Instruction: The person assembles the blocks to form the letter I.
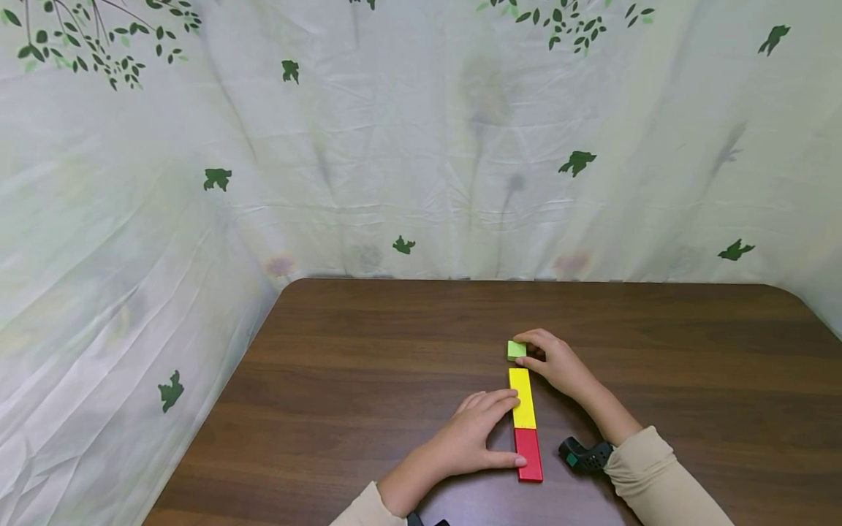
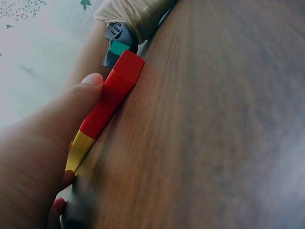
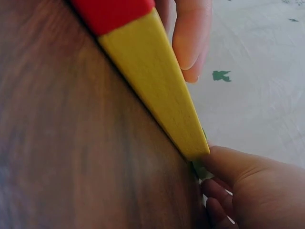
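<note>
On the table, a red block point(image 1: 529, 454) and a yellow block point(image 1: 522, 398) lie end to end in a line running away from me. My left hand point(image 1: 463, 438) rests along their left side, thumb on the red block and fingertips on the edge of the yellow one, fingers fairly straight. Just beyond the yellow block's far end, a small light green block point(image 1: 516, 351) sits across a narrow gap. My right hand point(image 1: 559, 365) pinches it between thumb and fingers. In the right wrist view, the yellow block and thumb largely hide the green block point(image 3: 202, 170).
The brown wooden table point(image 1: 368, 329) extends to both sides and beyond the blocks. A pale curtain point(image 1: 421, 146) with green leaf and bird prints hangs behind its far edge. A black wrist device point(image 1: 584, 456) hangs by the right sleeve, close to the red block.
</note>
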### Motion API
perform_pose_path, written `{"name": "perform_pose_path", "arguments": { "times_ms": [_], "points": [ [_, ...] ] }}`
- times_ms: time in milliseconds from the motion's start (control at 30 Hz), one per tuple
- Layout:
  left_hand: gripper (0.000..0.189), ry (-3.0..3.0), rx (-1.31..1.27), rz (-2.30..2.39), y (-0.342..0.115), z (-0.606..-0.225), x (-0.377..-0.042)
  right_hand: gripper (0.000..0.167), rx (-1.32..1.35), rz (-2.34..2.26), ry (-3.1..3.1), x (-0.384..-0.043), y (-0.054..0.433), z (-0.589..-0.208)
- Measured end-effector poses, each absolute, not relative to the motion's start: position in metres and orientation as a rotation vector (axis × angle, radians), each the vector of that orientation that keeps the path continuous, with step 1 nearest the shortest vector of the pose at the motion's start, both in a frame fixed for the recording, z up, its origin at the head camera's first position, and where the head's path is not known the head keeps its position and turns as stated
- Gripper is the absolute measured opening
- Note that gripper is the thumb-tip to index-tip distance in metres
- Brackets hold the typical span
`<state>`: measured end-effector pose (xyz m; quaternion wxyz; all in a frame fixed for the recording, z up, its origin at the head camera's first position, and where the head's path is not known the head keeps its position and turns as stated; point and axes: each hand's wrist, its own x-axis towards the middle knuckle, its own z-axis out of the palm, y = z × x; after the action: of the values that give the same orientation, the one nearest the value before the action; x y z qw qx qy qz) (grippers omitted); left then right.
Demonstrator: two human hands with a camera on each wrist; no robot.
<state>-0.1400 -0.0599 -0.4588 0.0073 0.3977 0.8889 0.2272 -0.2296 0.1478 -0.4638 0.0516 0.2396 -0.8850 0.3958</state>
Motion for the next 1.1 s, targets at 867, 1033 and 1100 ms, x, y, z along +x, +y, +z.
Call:
{"name": "perform_pose_path", "arguments": {
  "times_ms": [867, 1033, 1100],
  "points": [
    [0.074, 2.765, 1.223, 0.726, -0.0603, -0.4591, -0.1396, 0.035, 0.760, 1.206, -2.701, -0.2285, 0.1492, -0.4632],
    [0.074, 2.770, 1.234, 0.728, -0.0602, -0.4594, -0.1401, 0.035, 0.759, 1.204, -2.699, -0.2288, 0.1491, -0.4635],
    [0.074, 2.773, 1.238, 0.727, -0.0601, -0.4595, -0.1402, 0.035, 0.758, 1.205, -2.698, -0.2288, 0.1491, -0.4638]
  ]
}}
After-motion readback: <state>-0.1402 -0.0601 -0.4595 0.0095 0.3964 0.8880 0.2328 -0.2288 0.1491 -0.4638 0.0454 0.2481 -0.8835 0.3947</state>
